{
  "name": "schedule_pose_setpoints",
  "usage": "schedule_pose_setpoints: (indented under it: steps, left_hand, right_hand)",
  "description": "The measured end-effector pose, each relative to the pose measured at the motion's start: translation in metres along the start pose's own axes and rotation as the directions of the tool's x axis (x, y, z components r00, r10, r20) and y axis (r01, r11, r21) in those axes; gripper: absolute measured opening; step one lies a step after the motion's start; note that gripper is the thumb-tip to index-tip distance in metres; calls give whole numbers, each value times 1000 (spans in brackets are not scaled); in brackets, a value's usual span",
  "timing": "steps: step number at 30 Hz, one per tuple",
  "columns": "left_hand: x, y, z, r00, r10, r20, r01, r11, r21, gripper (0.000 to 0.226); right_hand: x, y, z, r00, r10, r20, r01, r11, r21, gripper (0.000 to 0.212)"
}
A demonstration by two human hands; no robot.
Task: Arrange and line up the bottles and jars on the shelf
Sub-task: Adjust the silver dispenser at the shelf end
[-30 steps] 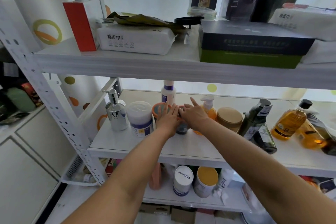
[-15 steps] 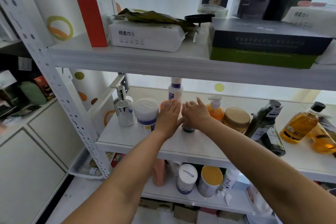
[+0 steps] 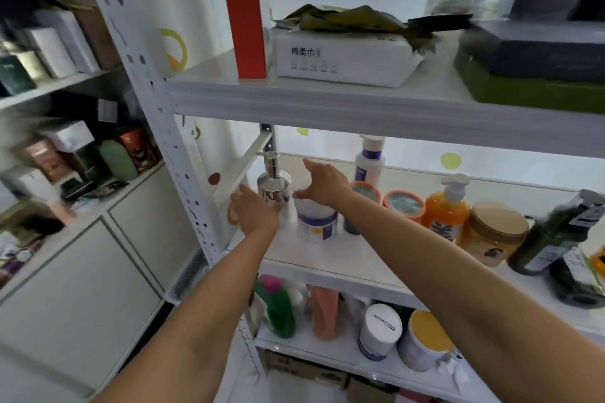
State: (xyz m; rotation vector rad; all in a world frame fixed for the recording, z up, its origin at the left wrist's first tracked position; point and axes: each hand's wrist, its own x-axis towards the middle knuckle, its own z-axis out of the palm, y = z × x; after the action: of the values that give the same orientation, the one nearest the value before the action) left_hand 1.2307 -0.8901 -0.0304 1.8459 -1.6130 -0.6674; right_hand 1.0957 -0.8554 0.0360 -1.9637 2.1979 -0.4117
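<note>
A white metal shelf (image 3: 366, 258) is carrying a row along its middle board: a chrome pump dispenser (image 3: 274, 185) is standing at the left end, a white tub (image 3: 317, 221) just beside it, then two orange-rimmed jars (image 3: 404, 204), an orange pump bottle (image 3: 447, 206), a gold-lidded jar (image 3: 492, 232) and a dark green bottle (image 3: 550, 239); a white bottle (image 3: 370, 157) is standing behind
</note>
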Motion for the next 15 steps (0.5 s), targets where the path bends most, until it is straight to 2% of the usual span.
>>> schedule_pose_setpoints:
  steps: [1,3,5,7,9,15]
  left_hand:
    - [9,-2,-1,997,7,77,-7,1000,-1,89]
    - [27,-6,2,973,126,194,-125,992,-18,75]
    - [40,-7,3,943,219,250,-211,976,-62,60]
    - [52,-8,7,924,263,278,-236,963,-128,55]
    - [63,-7,13,914,288,285,-238,951,-196,52]
    - [93,10,33,879,343,332,-272,932,-241,44]
  right_hand:
    - [9,-5,3,1000,17,13,-17,1000,12,82]
    - [27,-14,9,998,55,38,-55,998,14,80]
    - [41,-24,14,994,93,60,-96,995,39,66]
    - [52,-30,20,990,137,45,-138,990,34,43]
    - [59,-30,24,983,185,6,-185,982,29,31]
    - [85,-14,23,963,262,-71,-257,964,72,33]
